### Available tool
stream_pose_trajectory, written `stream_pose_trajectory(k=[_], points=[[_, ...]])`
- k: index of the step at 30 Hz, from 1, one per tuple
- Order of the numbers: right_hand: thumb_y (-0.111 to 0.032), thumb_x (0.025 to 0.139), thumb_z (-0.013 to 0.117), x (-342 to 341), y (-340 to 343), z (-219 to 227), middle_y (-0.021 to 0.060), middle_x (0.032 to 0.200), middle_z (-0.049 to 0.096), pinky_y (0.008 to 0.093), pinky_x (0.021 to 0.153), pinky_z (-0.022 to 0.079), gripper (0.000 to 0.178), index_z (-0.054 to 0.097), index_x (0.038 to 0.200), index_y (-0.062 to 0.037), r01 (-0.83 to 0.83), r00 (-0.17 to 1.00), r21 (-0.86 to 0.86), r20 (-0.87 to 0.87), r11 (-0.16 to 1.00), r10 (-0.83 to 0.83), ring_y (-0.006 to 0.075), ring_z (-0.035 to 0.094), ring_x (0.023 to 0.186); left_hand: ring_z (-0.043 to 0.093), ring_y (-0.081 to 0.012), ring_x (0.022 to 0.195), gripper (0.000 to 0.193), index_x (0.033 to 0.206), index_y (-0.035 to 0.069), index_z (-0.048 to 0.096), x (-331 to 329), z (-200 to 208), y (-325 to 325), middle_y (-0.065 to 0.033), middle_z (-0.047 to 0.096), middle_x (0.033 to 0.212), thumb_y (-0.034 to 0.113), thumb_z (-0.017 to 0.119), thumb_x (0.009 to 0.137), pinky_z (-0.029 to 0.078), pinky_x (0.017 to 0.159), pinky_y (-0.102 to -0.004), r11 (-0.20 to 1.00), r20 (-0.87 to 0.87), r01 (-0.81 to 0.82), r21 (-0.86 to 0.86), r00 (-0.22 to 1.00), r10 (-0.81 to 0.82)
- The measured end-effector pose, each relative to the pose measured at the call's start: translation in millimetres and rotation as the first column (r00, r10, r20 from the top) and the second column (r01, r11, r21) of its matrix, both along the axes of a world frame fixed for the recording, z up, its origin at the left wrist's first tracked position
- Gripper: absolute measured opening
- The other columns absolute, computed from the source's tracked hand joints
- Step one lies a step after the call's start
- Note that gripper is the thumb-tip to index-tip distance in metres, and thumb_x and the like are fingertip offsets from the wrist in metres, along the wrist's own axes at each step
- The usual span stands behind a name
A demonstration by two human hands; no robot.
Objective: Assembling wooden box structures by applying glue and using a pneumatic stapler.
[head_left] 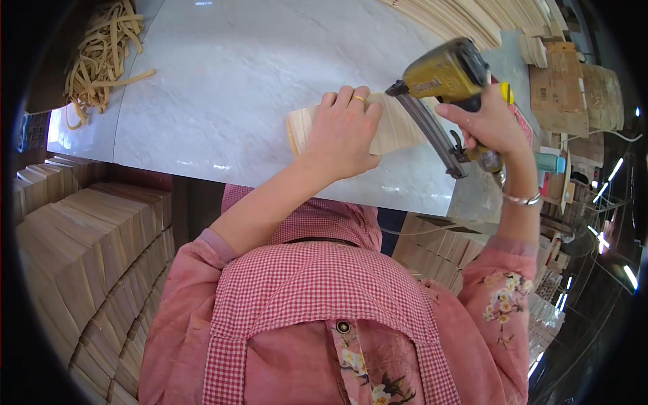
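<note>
My left hand (342, 132) lies over a pale wooden piece (398, 129) on the table, its fingers curled across the far side and its thumb at the near edge. A yellowish strip (293, 133) runs along the piece's left end. In my right hand (494, 123) is a yellow and black nail gun (439, 73), gripped by its handle. Its nose points left and sits at the far edge of the wood, close to my left fingers. I cannot tell whether the nose touches the wood. The slanted magazine reaches down toward the table's near edge.
Yellowish strips (101, 57) lie heaped at the table's (202, 88) far left. Long wooden slats (452, 20) are stacked at the far right, with cardboard boxes (559, 91) beyond. Stacked wooden boards (88, 236) stand below left. A teal object (550, 163) sits right of my right wrist.
</note>
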State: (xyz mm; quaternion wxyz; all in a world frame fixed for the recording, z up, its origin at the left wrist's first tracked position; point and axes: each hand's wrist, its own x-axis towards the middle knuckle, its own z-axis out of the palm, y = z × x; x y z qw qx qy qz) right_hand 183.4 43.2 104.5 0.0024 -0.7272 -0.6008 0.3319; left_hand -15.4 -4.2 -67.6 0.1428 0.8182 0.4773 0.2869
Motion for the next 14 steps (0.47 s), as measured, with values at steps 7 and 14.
stream_pose_trajectory(k=[7,14], points=[[-0.022,0.088,0.076,75,-73,-26,0.0054,0.064,0.060,0.0271,0.046,0.044,0.030,0.065,0.100,0.0035,0.329,0.944,0.290,-0.129,0.899,-0.304,0.0131,0.054,0.047,0.052,-0.0341,0.116,0.060,0.111,0.007,0.060,-6,-6,-2,-0.0172,0.057,0.128,0.031,0.086,0.062,0.040,0.102,-0.0422,0.999,-0.009,0.019,0.031,1.000,-0.019],[-0.014,0.085,0.067,198,-128,-124,0.0188,0.091,0.070,0.0431,0.069,0.056,0.038,0.062,0.119,-0.0001,0.156,0.913,0.545,0.239,0.824,-0.331,0.0331,0.068,0.071,0.053,-0.0348,0.118,0.061,0.116,0.009,0.063,-22,16,10,-0.0210,0.059,0.127,0.034,0.086,0.065,0.038,0.107,-0.0456,0.980,0.038,0.087,-0.181,0.996,-0.081]])
